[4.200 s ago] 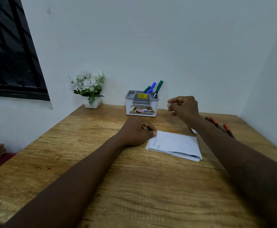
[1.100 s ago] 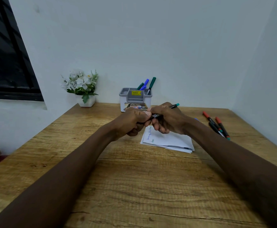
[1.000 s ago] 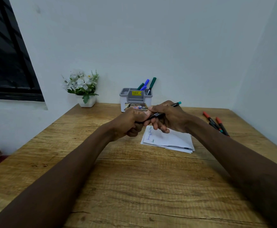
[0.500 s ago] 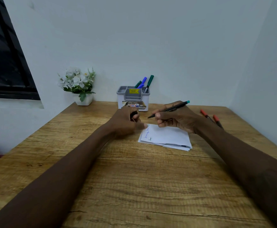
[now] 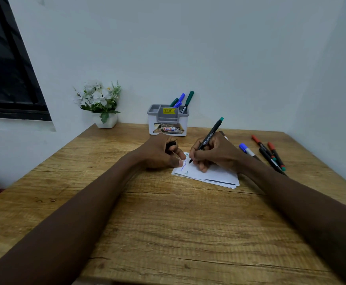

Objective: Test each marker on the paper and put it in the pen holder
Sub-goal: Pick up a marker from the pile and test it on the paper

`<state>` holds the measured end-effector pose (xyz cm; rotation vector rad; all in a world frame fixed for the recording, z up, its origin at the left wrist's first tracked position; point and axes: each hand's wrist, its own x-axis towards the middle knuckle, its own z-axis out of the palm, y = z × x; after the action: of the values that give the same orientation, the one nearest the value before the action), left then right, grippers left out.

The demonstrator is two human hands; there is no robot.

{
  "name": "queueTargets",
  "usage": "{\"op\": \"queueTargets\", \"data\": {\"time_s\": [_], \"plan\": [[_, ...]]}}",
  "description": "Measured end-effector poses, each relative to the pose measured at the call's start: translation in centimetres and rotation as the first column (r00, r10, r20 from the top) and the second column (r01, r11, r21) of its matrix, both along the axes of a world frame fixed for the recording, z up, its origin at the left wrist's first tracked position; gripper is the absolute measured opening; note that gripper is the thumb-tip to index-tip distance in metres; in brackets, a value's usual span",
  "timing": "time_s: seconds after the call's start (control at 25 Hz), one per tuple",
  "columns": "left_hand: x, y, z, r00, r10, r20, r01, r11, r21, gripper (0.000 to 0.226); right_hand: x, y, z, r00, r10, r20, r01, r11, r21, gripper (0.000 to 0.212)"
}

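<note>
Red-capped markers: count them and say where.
2, both on the table right of the paper: left red marker near the blue marker, right red marker beyond it. Others may be hidden.

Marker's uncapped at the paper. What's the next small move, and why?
Probably draw a short test stroke: the right hand holds the uncapped marker in a writing grip, tip at the paper beside existing scribbles, while the left hand grips the cap and rests on its edge.
</note>
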<state>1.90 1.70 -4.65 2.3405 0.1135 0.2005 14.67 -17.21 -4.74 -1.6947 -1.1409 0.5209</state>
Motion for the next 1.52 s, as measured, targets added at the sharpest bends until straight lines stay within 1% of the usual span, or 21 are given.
{"op": "queueTargets", "data": {"time_s": [0.16,0.4,0.56,0.72,0.88,1.04,1.2,1.36,1.52], "plan": [[0.0,0.02,0.1,1.0,0.022,-0.016,-0.022,1.0,0.015,0.039,-0.78,0.44,-0.25,0.995,-0.024,0.1,0.027,0.999,-0.022,0.014],[0.05,-0.02,0.07,0.999,0.039,-0.022,-0.038,0.999,0.024,0.039,-0.75,0.55,-0.61,0.987,-0.038,0.155,0.044,0.998,-0.04,0.015],[0.07,-0.08,0.15,0.998,0.049,-0.026,-0.048,0.998,0.028,0.037,-0.84,0.66,-0.57,0.986,-0.029,0.165,0.035,0.999,-0.038,0.016],[0.09,-0.03,0.09,0.999,0.029,-0.022,-0.029,1.0,0.01,0.027,-0.47,0.45,-0.51,0.989,-0.037,0.142,0.044,0.998,-0.051,0.013],[0.13,0.11,0.02,0.999,0.04,-0.016,-0.04,0.999,0.03,0.034,-0.79,0.56,-0.47,0.988,-0.034,0.151,0.044,0.997,-0.067,0.013],[0.15,0.1,0.03,1.0,0.018,-0.008,-0.017,0.999,0.039,0.028,-0.78,0.62,-0.54,0.989,-0.081,0.12,0.088,0.995,-0.048,0.017],[0.04,0.09,-0.1,1.0,-0.001,0.004,0.001,1.0,0.011,0.031,-0.81,0.73,-0.55,0.986,-0.116,0.122,0.124,0.991,-0.056,0.02],[-0.04,0.12,-0.03,1.0,-0.005,0.007,0.005,1.0,0.015,0.03,-0.78,0.85,-0.54,0.983,-0.134,0.125,0.143,0.988,-0.064,0.018],[-0.16,-0.06,-0.03,1.0,-0.001,-0.001,0.001,1.0,-0.017,0.033,-0.44,0.73,-0.56,0.98,-0.163,0.112,0.17,0.983,-0.063,0.015]]}}
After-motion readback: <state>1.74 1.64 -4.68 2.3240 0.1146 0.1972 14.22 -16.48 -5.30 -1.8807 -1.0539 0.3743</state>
